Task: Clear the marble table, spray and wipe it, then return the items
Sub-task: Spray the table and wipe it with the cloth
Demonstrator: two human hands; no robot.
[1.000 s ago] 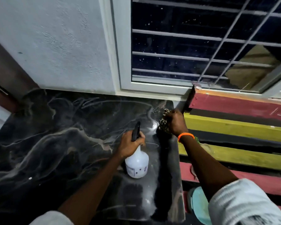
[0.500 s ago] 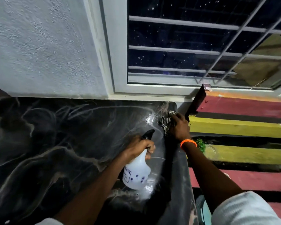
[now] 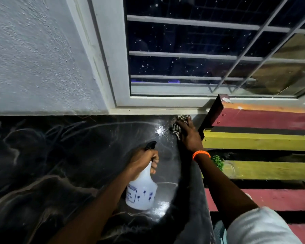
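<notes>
Black marble surface (image 3: 63, 155) gleams wet below the window (image 3: 201, 55); right hand (image 3: 188, 136) presses a checked cloth (image 3: 176, 125) flat at its far corner, left hand (image 3: 143, 161) fingers wrapped around the spray bottle (image 3: 142, 192) nearer.

Head view looks steeply down, close over table (image 3: 60, 155).

Black veined marble table (image 3: 60, 155) wet at far corner, white spray bottle (image 3: 142, 191) upright, checked cloth (image 3: 177, 127) pressed flat
</notes>
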